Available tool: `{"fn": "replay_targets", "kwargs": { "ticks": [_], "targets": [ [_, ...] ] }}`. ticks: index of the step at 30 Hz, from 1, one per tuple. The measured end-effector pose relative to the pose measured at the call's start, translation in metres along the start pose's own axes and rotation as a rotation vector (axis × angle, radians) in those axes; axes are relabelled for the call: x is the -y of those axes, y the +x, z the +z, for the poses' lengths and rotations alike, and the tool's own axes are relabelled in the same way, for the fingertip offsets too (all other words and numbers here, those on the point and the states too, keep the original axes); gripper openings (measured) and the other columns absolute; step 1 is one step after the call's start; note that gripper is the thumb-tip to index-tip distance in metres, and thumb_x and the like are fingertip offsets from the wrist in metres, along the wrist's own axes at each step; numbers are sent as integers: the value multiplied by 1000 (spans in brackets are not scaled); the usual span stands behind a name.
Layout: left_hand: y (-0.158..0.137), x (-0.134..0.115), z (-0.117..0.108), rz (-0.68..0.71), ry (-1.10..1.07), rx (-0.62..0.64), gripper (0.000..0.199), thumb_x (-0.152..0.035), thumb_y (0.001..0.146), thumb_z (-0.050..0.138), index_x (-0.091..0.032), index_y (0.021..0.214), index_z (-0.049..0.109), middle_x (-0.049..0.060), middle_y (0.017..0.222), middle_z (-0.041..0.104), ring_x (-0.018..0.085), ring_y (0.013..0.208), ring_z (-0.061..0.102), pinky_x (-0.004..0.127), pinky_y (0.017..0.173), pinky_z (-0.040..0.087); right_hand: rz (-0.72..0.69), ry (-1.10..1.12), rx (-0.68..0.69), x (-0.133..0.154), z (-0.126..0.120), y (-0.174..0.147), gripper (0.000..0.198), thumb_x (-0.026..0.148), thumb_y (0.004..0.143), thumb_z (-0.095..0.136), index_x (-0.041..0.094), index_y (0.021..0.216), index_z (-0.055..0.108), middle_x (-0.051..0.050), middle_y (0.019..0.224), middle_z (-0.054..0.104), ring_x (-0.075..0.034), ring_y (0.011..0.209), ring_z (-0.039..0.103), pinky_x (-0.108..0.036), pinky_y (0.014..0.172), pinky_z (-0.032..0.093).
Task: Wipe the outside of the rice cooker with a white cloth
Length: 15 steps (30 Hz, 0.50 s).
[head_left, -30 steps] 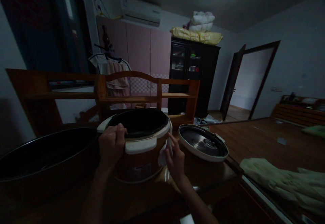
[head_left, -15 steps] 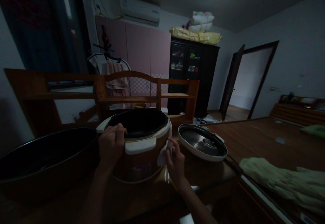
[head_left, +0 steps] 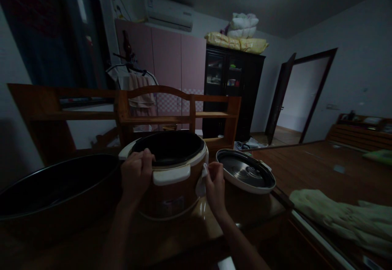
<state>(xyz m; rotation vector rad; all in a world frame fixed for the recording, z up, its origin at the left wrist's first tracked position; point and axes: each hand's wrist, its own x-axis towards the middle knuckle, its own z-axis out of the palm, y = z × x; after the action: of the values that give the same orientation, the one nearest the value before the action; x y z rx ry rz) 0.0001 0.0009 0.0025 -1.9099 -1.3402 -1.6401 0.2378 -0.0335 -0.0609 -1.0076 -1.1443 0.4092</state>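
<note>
A large rice cooker with white trim stands lidless on the wooden desk, its dark inner pot showing. My left hand is closed over the cooker's left front rim, thumb on top. At the cooker's right side, my right hand pinches a white cloth or tissue against the outer wall. To the right lies the round lid, its metal inner face turned up. A wide black basin or pan sits left of the cooker, partly behind my left forearm.
A wooden shelf rack rises along the desk's back edge. Right of the desk, a pale green cloth garment lies on a broad brown surface. Pink wardrobes and a dark cabinet stand farther back.
My right hand has moved slightly right and up, its fingers now more bunched on the white cloth. The left hand keeps its grip on the rim. The view has shifted a little.
</note>
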Motion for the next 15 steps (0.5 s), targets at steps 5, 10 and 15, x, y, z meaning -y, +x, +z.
{"fn": "replay_targets", "kwargs": {
  "ticks": [5,10,15],
  "targets": [
    [0,-3,-2,-1,8,1,47,-36,102,33,-21,68,62,4,72,68,19,75,62,34,78,42,-93,-18,-26,9,7,25,10,31,95,53,23,101,54,-2,95,65,-18,89,63,-29,82,48],
    [-1,-4,-2,2,0,-9,46,-35,102,34,-20,68,61,4,71,68,19,74,62,34,77,42,-118,-88,-18,-9,7,21,15,16,88,48,23,101,53,-2,95,64,-19,90,61,-30,82,46],
    [0,-4,-1,4,3,-19,46,-35,101,35,-21,65,60,4,69,67,19,73,61,35,75,42,-68,-118,24,-35,-1,-6,20,10,83,47,22,97,54,-3,90,64,-20,81,62,-30,74,46]
  ]
}}
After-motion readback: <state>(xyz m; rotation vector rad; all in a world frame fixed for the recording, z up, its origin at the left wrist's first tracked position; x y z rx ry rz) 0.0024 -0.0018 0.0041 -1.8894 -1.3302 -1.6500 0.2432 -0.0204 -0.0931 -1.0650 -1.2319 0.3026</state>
